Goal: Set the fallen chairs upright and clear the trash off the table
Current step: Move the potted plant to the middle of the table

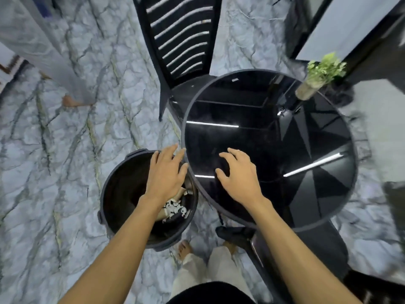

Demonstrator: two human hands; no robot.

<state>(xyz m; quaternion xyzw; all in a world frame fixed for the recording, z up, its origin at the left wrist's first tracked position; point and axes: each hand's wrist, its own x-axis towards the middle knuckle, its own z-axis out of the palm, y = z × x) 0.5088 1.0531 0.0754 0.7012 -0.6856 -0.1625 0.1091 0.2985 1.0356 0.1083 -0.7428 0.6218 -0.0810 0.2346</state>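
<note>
Two hands: I am watching both hovering palm-down at the near-left edge of the table (350, 194), neither holding anything.
Left hand (165, 174): it is hanging over the bin (105, 187) just left of the table, fingers straight and slightly spread, tips reaching toward the table's rim.
Right hand (237, 178): it is hovering above the glass inside the table's near edge, fingers spread and loosely curled; I cannot tell whether they are touching.
Trash (175, 208): crumpled paper is lying inside the bin, directly under the left palm and wrist, off the table.
Nearer hand: the left is sitting far closer to the trash.
Chair (182, 36): it is standing upright at the table's far-left side, its slatted back rising away from both hands.
Judgement: I am reading the trash step as nearly done.
</note>
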